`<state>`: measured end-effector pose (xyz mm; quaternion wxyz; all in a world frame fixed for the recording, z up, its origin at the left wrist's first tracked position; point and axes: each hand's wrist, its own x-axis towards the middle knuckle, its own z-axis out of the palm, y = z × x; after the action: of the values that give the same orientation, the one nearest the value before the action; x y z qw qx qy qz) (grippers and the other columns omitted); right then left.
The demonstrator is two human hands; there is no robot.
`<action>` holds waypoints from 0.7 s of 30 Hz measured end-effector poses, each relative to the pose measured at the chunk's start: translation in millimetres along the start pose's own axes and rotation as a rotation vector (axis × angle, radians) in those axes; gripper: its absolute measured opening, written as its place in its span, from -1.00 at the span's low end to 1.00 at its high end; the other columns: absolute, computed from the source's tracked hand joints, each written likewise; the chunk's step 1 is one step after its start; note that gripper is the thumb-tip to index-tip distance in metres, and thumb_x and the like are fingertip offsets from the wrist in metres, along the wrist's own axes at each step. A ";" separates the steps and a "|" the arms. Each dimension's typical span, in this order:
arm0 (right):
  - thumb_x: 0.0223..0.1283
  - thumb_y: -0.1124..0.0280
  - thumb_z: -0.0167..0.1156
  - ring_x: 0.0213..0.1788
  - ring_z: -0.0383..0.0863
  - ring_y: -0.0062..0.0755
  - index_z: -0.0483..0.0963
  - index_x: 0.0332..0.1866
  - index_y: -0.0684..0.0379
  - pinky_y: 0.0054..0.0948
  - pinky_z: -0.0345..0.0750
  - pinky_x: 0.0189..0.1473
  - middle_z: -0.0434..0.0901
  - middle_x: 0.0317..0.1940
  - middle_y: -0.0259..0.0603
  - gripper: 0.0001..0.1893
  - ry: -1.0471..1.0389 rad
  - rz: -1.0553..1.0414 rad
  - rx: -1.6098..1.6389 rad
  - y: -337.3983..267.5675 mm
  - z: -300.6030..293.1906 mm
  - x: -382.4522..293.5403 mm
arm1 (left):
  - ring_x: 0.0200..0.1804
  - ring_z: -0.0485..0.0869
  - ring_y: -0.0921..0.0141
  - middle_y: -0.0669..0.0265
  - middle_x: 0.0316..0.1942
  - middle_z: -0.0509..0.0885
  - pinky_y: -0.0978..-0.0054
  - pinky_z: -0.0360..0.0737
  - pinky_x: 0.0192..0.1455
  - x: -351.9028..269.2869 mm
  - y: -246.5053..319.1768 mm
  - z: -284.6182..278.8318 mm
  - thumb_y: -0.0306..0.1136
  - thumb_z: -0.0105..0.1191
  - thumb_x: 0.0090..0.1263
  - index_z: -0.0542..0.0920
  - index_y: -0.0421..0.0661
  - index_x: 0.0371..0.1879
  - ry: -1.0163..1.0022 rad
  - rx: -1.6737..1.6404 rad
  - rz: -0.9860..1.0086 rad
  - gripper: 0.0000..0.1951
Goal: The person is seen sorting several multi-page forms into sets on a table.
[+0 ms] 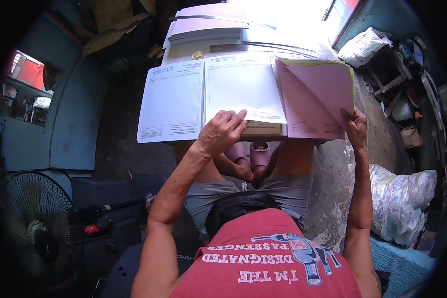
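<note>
My left hand (225, 128) rests with curled fingers on the near edge of the middle pile's white printed form (244, 87). A yellow edge shows under that form, and its near side bows up over a brown layer (260, 128); my thumb is hidden. My right hand (354, 126) pinches the near right corner of a pink sheet (326, 83), which is lifted and curled. Yellow paper (316, 63) shows along its far and right edges. Beneath lies another pink printed form (305, 111). A pile of white printed forms (171, 104) lies on the left.
Behind the forms are a small round container with yellow contents (197, 55), flat metal strips (231, 48) and a thick paper stack (208, 29). A pedestal fan (37, 223) stands at lower left. Bundled plastic (400, 205) sits at right. My knees are under the table's near edge.
</note>
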<state>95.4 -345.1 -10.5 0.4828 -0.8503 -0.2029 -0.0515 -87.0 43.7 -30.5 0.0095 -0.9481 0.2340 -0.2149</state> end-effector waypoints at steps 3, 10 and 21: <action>0.45 0.27 0.17 -0.26 0.61 -0.57 0.65 0.06 0.27 -0.46 0.55 -0.18 0.72 -0.30 -0.30 -0.70 0.010 0.000 0.029 -14.0 3.5 2.8 | 0.08 0.69 0.16 0.16 0.20 0.65 0.15 0.64 0.15 -3.4 6.1 6.3 -0.46 0.16 0.33 0.71 -0.25 -0.10 0.001 0.008 0.006 -0.78; 0.29 0.54 0.01 -0.34 0.76 0.00 0.63 -0.02 0.25 -0.25 0.61 -0.20 0.72 -0.34 0.12 -0.72 0.133 -0.224 -0.202 -72.3 40.6 41.7 | 0.11 0.66 0.14 0.17 0.19 0.65 -0.08 0.55 0.14 -23.5 16.8 7.0 -0.37 0.18 0.35 0.73 -0.23 -0.20 0.018 0.019 -0.046 -0.80; 0.17 0.62 0.05 -0.45 0.76 -0.15 0.50 -0.27 0.26 -0.22 0.67 -0.35 0.69 -0.47 0.00 -0.91 -0.280 -0.605 -0.589 -145.2 169.5 20.1 | -0.11 0.65 0.32 0.34 -0.06 0.73 0.02 0.58 0.16 -27.6 30.3 6.1 -0.35 0.24 0.10 0.77 -0.07 -0.29 0.189 0.125 -0.074 -0.80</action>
<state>38.1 -130.8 21.8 0.1510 -0.8528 -0.4826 -0.1306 -119.8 28.6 -50.8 0.0386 -0.9291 0.1849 -0.3179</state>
